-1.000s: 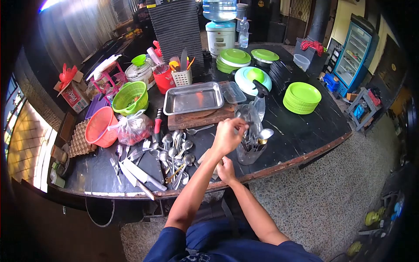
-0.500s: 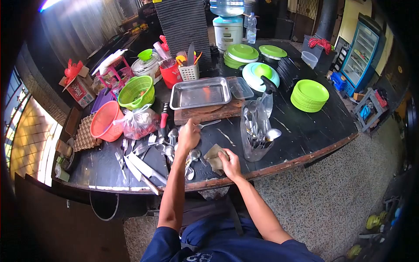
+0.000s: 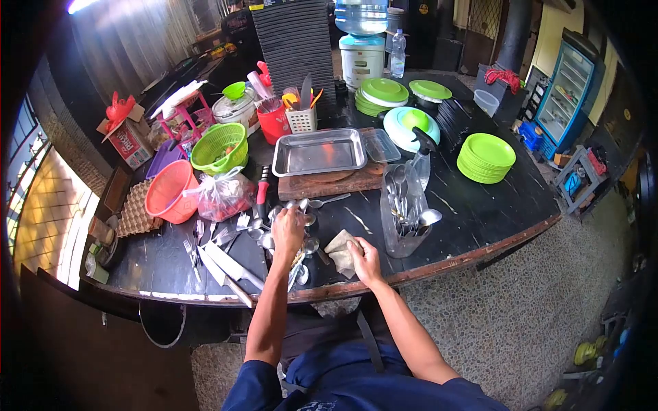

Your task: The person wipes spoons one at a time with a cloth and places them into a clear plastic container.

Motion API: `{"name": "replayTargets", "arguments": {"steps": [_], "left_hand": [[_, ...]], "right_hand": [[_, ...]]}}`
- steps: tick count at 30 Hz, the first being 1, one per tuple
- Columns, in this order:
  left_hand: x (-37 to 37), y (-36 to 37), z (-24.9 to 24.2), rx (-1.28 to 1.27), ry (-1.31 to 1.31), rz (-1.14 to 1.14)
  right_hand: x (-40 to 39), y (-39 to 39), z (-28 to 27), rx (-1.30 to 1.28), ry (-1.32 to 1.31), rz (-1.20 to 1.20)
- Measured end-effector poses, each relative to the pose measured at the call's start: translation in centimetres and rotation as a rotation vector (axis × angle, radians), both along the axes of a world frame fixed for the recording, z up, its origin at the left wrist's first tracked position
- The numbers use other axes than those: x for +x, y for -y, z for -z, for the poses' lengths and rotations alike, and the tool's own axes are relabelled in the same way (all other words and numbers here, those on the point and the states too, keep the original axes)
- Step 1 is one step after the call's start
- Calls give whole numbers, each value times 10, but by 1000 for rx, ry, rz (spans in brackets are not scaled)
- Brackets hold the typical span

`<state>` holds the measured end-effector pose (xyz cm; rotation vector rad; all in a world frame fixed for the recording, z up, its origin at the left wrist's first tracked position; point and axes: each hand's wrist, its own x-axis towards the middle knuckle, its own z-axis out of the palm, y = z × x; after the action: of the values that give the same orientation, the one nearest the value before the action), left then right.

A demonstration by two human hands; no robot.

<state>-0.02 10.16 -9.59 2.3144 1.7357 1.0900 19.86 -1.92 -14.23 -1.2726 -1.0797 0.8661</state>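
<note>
My left hand (image 3: 288,231) is over a pile of spoons (image 3: 310,244) near the table's front edge. Its fingers are curled downward among them, and what they grip is hidden. In my right hand (image 3: 368,262) is a folded greyish-beige cloth (image 3: 340,253), pinched by the thumb and fingers. A single spoon (image 3: 330,201) lies beyond my left hand, in front of the wooden board. To the right of the cloth stands a clear plastic container (image 3: 403,244) with spoons and other cutlery upright in it. Forks (image 3: 192,259) and large knives (image 3: 232,266) lie to the left.
A metal tray (image 3: 320,152) rests on a wooden board (image 3: 301,186). Green plates (image 3: 486,159) are stacked at the right. A red-handled knife (image 3: 262,188), a knotted plastic bag (image 3: 223,195), a pink basket (image 3: 170,193) and a green basket (image 3: 221,147) occupy the left side.
My left hand has moved a little left and nearer, from beside the single spoon to the spoon pile. My right hand still holds the cloth in about the same place. The view has shifted slightly.
</note>
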Motion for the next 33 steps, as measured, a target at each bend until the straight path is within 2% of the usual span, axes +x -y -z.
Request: {"name": "replayTargets", "arguments": {"steps": [2, 3, 4, 6, 7, 9, 10, 13, 14, 16, 17, 18, 20, 22, 24, 25, 26, 29, 30, 32, 33], "left_hand": [[1, -2, -14, 86, 142, -57], [0, -6, -21, 191, 235, -15], [0, -4, -25, -16, 403, -29], [-4, -7, -36, -13, 484, 65], [-3, -8, -40, -7, 486, 65], [1, -6, -50, 90, 794, 227], [1, -2, -58, 96, 795, 227], [3, 9, -72, -57, 1166, 298], [2, 17, -74, -53, 1168, 298], [-2, 43, -75, -408, 1315, 387], [0, 50, -64, -446, 1326, 401], [11, 65, -68, -450, 1338, 323], [13, 101, -87, -658, 1234, 295], [16, 111, -64, -697, 1251, 336], [14, 118, -50, -807, 1330, 414], [15, 124, -45, -823, 1329, 400], [16, 128, -40, -837, 1327, 385], [22, 138, -38, -875, 1318, 343], [25, 141, -39, -870, 1313, 318], [31, 145, -39, -904, 1330, 400], [40, 149, -38, -821, 1258, 312]], "right_hand": [[-1, 0, -1, 20, -14, 7], [-1, 0, 0, 25, -12, 6], [0, 1, 1, 17, -14, 0], [1, 0, 2, 17, -13, -5], [2, 0, 3, 30, -124, -17], [3, -2, 6, 46, -333, -34], [4, -4, 9, 51, -331, -37], [7, -9, 15, 1, -618, -8], [9, -7, 18, 2, -616, -10], [14, -5, 13, -100, -890, -43], [16, -5, 13, -169, -948, -63], [15, -4, 8, -166, -946, -65], [13, 9, -16, -179, -1237, -307], [9, 12, -41, -180, -1272, -337], [8, 11, -54, -182, -1130, -357], [6, 9, -57, -154, -953, -251], [3, 7, -61, -154, -955, -253], [-5, 9, -96, 49, -52, 18], [-6, 11, -102, 48, -53, 20], [-10, 11, -108, 578, 777, 161], [-15, 17, -104, 479, 848, 69]]}}
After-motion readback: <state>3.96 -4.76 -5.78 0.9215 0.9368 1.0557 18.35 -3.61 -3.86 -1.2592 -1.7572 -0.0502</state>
